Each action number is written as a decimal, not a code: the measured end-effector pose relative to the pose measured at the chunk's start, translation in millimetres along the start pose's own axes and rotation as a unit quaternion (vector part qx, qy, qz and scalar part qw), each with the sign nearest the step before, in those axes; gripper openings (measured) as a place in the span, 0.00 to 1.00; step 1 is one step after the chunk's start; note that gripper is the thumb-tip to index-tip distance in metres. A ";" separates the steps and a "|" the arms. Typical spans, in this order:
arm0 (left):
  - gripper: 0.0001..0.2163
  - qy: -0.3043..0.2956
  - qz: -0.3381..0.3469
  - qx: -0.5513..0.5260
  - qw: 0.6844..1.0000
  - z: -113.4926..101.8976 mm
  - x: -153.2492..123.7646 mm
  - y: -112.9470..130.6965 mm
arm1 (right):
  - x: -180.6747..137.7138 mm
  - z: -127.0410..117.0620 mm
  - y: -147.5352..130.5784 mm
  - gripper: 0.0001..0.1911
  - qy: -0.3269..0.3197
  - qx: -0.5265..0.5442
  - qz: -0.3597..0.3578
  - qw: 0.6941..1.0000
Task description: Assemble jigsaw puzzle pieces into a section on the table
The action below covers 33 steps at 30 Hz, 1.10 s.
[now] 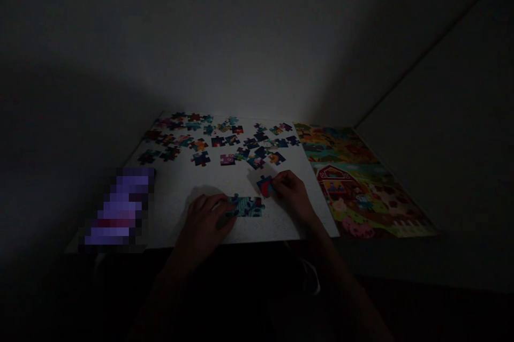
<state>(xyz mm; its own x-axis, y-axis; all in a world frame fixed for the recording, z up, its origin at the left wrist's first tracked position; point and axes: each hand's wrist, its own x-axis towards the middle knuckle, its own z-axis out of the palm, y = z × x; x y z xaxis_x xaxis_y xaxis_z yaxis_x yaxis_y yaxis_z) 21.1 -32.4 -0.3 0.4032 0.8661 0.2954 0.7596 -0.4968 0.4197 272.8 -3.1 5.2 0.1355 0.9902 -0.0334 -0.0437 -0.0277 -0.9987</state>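
"So, where does the blue-and-red piece (pixel 264 187) sit against the joined strip (pixel 249 206)?"

"Just beyond the strip's right end, on the side toward the far edge of the counter (pixel 172 187). Whether the two touch, I can't tell. The strip lies near the middle of the counter's near edge, its long axis running left to right, roughly along that edge."

"Which hand is nearer?"

"For that right end, the right hand (pixel 291 185): its thumb and fingertips are nearly together, pinched on the blue-and-red piece from the right. The left hand (pixel 209 211) is at the other end, palm down, fingers loosely curved over the strip's left end; I can't tell whether it grips or only steadies."

"Now count for me."

"Two hands, one piece held, one strip; its seams are too dim to number. Loose pieces (pixel 201 158) spread from the far-left corner along the far edge, roughly thirty, though they overlap too darkly for an exact figure."

"And the rest?"

"One printed picture (pixel 345 192) with a red barn, along the counter's right edge, and one pixelated purple thing (pixel 116 203) by the near-left corner. What it is, I can't say."
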 end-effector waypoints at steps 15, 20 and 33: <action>0.08 0.000 0.026 -0.015 1.000 1.0 -0.1 2.6 | 17.4 9.2 -8.8 0.20 -0.131 -0.051 0.030 0.990; 0.07 -0.004 0.014 -0.005 1.000 0.7 -0.3 4.0 | 44.6 39.1 -16.6 0.15 -0.247 -0.085 -0.012 0.965; 0.08 -0.014 0.026 -0.016 0.999 0.6 -1.1 1.2 | 53.4 39.8 -6.3 0.13 -0.337 -0.181 -0.041 0.923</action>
<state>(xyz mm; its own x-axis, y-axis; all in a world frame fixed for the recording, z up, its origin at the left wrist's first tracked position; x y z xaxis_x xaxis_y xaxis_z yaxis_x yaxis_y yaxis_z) 21.8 -33.9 -0.7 0.4562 0.8400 0.2938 0.7205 -0.5424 0.4320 240.9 55.4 11.3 -0.5280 0.8479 -0.0475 0.2899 0.1274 -0.9485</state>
